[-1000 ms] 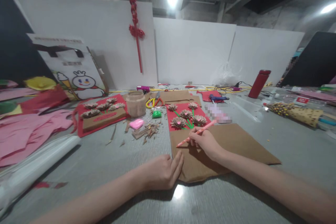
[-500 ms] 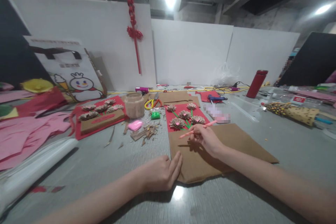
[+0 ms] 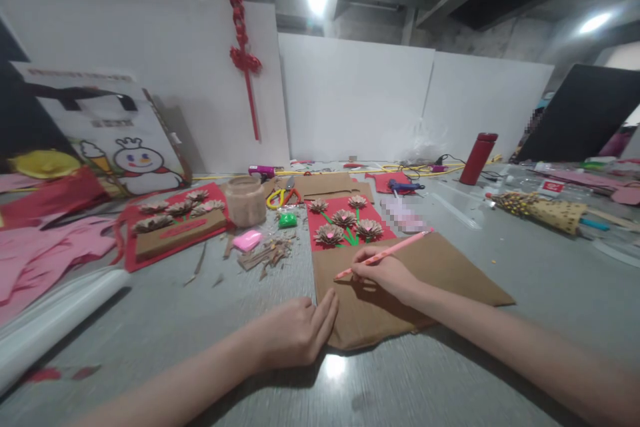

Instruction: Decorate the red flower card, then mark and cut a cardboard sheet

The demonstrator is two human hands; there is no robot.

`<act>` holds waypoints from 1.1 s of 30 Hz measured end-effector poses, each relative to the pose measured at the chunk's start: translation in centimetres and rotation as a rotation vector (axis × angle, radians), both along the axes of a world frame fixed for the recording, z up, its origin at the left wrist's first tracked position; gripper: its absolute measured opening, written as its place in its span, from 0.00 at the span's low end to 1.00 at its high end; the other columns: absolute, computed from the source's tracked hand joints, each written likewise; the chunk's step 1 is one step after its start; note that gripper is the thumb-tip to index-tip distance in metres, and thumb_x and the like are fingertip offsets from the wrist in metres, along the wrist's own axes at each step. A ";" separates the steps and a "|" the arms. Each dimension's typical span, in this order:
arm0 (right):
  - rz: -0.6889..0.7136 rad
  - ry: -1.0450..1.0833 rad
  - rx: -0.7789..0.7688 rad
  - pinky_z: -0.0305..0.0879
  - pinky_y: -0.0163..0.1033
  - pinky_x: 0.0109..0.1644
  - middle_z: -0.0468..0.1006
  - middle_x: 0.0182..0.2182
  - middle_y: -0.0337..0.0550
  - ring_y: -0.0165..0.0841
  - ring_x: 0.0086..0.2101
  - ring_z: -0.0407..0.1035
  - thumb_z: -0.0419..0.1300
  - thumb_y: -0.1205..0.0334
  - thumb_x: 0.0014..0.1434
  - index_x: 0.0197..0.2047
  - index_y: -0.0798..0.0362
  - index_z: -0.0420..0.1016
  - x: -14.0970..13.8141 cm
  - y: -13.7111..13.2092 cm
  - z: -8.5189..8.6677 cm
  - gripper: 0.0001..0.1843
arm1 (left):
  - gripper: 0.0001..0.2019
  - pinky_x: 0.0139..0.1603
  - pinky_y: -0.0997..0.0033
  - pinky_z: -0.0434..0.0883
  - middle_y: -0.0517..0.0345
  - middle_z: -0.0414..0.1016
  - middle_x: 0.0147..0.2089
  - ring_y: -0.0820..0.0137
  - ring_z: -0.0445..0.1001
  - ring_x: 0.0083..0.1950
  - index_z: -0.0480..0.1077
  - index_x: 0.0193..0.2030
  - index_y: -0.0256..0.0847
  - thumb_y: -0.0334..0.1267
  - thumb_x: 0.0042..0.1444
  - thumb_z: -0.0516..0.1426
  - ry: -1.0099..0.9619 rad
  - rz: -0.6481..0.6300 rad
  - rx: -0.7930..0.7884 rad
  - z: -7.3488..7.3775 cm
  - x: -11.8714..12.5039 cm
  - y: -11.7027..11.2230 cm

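A brown cardboard sheet [image 3: 440, 273] lies flat on the grey table in front of me. My right hand [image 3: 383, 275] grips a pink pencil [image 3: 400, 247] whose tip touches the sheet near its upper left part. My left hand [image 3: 295, 333] rests flat on the table, its fingertips pressing the sheet's left edge. Just beyond the sheet lies a red card with brown paper flowers and green stems [image 3: 345, 223].
Behind are a second red flower card [image 3: 170, 223], a tan jar [image 3: 245, 200], a pink eraser [image 3: 249, 239], cardboard scraps [image 3: 265, 255], scissors [image 3: 280, 197] and a red bottle [image 3: 477, 159]. Pink paper sheets [image 3: 35, 253] and a clear film roll [image 3: 55, 320] lie left. A spotted roll [image 3: 545, 210] lies right.
My right hand lifted the pencil off the sheet half a second ago and has now set its tip down again near the sheet's upper left. My left hand has stayed put.
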State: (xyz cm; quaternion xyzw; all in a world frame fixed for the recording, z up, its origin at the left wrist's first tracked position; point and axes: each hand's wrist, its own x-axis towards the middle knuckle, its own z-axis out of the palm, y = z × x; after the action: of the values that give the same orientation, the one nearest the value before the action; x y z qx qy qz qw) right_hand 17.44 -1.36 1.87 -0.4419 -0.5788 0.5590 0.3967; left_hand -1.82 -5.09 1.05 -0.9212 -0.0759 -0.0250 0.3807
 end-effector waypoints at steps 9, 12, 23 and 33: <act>0.003 0.143 -0.114 0.55 0.29 0.21 0.67 0.16 0.36 0.25 0.20 0.63 0.60 0.63 0.39 0.22 0.56 0.63 -0.4 0.0 -0.5 0.09 | 0.16 0.18 0.70 0.64 0.28 0.69 0.41 0.66 0.72 0.26 0.64 0.42 0.19 0.23 0.49 0.42 -0.026 -0.002 -0.002 0.0 -0.1 0.0; -0.017 0.098 -0.063 0.54 0.28 0.20 0.66 0.15 0.36 0.23 0.19 0.61 0.60 0.63 0.39 0.21 0.56 0.64 -0.4 -0.1 -0.5 0.08 | 0.16 0.19 0.71 0.64 0.28 0.69 0.40 0.67 0.71 0.25 0.64 0.42 0.18 0.23 0.50 0.42 -0.037 -0.005 -0.011 0.0 -0.1 0.0; 0.029 0.152 -0.112 0.57 0.31 0.24 0.66 0.17 0.37 0.27 0.23 0.64 0.59 0.63 0.39 0.22 0.55 0.63 -0.4 -0.4 -0.3 0.08 | 0.17 0.17 0.70 0.64 0.28 0.68 0.41 0.66 0.72 0.25 0.64 0.43 0.18 0.23 0.50 0.41 0.011 0.016 -0.013 0.2 0.0 0.0; -0.097 -0.070 0.108 0.52 0.29 0.22 0.63 0.14 0.33 0.23 0.18 0.57 0.54 0.67 0.41 0.18 0.55 0.61 1.9 1.0 0.1 0.05 | 0.17 0.19 0.71 0.65 0.27 0.68 0.41 0.66 0.72 0.26 0.63 0.43 0.17 0.22 0.50 0.41 -0.025 -0.003 -0.004 0.1 0.0 0.1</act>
State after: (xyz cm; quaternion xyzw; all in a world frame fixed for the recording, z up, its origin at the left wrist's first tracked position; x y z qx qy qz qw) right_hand 19.29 -0.37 1.99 -0.4668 -0.5995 0.4912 0.4260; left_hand -1.84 -5.03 1.18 -0.9216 -0.0793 -0.0371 0.3781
